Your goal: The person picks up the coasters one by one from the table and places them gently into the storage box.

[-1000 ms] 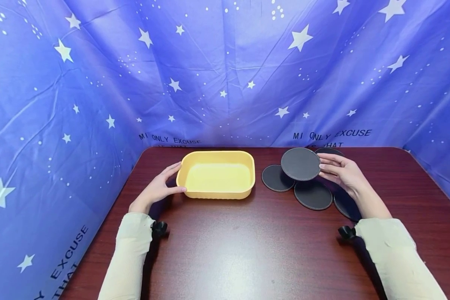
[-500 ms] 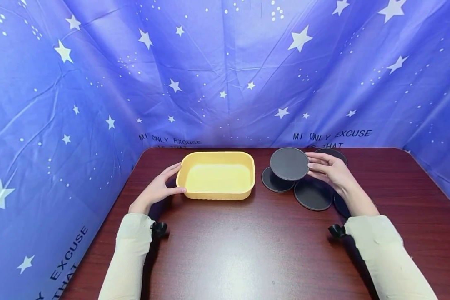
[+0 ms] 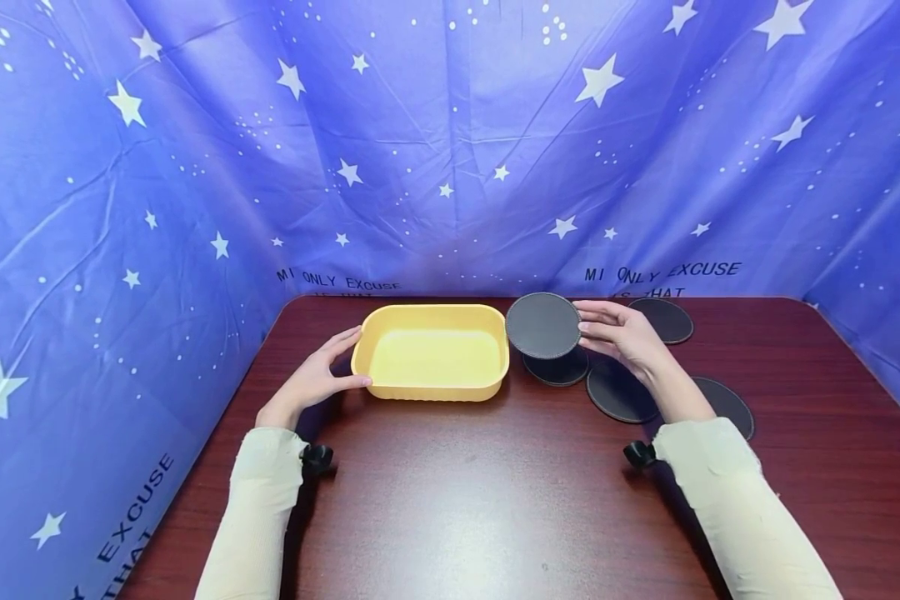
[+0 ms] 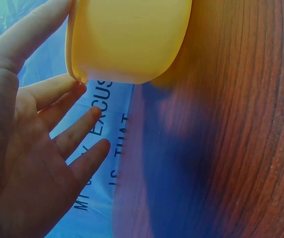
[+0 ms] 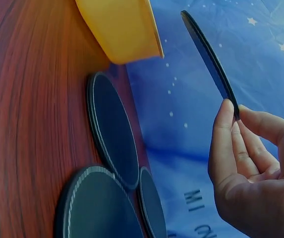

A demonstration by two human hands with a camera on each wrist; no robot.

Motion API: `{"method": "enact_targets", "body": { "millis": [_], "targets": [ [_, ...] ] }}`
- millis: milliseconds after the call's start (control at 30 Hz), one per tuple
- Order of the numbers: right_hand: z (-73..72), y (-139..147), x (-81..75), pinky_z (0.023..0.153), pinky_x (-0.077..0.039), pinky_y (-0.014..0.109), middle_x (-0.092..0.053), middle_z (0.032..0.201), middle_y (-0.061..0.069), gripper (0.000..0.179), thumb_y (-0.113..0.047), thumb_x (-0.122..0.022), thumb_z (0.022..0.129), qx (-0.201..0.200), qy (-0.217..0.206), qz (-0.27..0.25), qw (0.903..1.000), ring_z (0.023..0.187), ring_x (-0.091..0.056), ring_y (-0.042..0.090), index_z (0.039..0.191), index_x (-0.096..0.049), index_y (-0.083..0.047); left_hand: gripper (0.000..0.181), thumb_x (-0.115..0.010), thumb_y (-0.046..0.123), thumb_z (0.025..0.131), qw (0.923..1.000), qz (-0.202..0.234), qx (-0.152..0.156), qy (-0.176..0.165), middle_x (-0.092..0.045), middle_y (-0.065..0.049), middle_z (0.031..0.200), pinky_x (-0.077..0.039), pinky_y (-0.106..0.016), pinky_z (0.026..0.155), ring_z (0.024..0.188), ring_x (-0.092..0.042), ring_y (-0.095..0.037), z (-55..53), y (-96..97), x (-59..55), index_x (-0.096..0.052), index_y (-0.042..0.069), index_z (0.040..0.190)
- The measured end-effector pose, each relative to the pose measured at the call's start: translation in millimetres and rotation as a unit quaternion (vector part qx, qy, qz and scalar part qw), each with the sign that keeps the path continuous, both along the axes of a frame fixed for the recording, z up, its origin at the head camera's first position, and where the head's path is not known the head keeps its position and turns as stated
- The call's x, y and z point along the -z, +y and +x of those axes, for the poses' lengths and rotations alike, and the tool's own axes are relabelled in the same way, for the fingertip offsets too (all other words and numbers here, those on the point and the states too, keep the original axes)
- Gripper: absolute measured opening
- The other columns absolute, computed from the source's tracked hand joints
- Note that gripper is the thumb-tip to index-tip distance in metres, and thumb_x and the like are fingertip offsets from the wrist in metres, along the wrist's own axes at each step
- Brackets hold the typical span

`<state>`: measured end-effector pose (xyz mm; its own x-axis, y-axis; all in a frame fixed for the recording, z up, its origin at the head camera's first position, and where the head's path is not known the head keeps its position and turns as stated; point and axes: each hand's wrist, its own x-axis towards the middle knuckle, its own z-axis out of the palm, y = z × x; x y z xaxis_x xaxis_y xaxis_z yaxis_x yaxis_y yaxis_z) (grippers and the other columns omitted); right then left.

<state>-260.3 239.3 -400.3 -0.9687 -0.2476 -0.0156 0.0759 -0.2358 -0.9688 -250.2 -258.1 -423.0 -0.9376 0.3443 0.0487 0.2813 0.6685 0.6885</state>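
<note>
A round black coaster [image 3: 543, 325] with a stitched edge is held up by my right hand [image 3: 624, 335], which pinches its right edge. In the right wrist view the thumb and fingers meet on the rim of that coaster [image 5: 213, 64], seen nearly edge-on. It hangs above the table, close to the right end of a yellow rectangular tub [image 3: 435, 387]. My left hand [image 3: 311, 379] holds the tub's left end, thumb at the near corner and fingers at the far one. The left wrist view has the other fingers spread off the tub [image 4: 132, 39].
Several black coasters lie right of the tub: one under the held coaster [image 3: 561, 371], another nearer [image 3: 621, 398], one at the back edge [image 3: 666, 321], one by the right sleeve [image 3: 727, 408]. A blue star-printed curtain [image 3: 450, 150] closes off the back of the dark red table [image 3: 450, 483].
My right hand has carried the coaster leftward, from over the other coasters to beside the tub's right end. The left hand and the tub have stayed in place.
</note>
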Motion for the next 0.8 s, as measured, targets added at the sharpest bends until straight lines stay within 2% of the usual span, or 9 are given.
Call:
{"method": "enact_targets", "body": {
  "millis": [300, 600, 800],
  "targets": [
    [-5.5, -26, -1.7, 0.078, -0.06, 0.023, -0.075, 0.103, -0.005, 0.032, 0.005, -0.062, 0.094, -0.012, -0.003, 0.011, 0.9999, 0.089, -0.073, 0.008, 0.122, -0.065, -0.008, 0.09, -0.083, 0.029, 0.081, 1.0, 0.004, 0.004, 0.002, -0.03, -0.009, 0.164, -0.022, -0.059, 0.122, 0.152, -0.025, -0.033, -1.0, -1.1, -0.5, -0.035, 0.009, 0.155],
    [-9.3, -50, -2.9, 0.079, -0.06, 0.022, -0.074, 0.102, -0.007, 0.046, 0.004, -0.062, 0.094, -0.017, -0.02, 0.027, 0.9993, 0.089, -0.072, 0.006, 0.138, -0.049, 0.006, 0.091, -0.083, 0.031, 0.081, 1.0, -0.004, 0.003, -0.002, -0.029, -0.008, 0.164, -0.023, -0.058, 0.122, 0.153, -0.024, -0.032, -1.0, -0.2, -1.0, -0.034, 0.009, 0.155],
    [-11.2, -67, -2.9, 0.078, -0.06, 0.022, -0.073, 0.1, -0.008, 0.05, 0.006, -0.061, 0.094, -0.016, -0.018, 0.043, 0.9988, 0.086, -0.071, 0.005, 0.141, -0.045, 0.008, 0.091, -0.083, 0.03, 0.081, 1.0, -0.002, 0.006, 0.003, -0.029, -0.008, 0.164, -0.023, -0.058, 0.122, 0.152, -0.025, -0.033, -0.8, -0.3, -0.5, -0.035, 0.008, 0.155]
  ]
}}
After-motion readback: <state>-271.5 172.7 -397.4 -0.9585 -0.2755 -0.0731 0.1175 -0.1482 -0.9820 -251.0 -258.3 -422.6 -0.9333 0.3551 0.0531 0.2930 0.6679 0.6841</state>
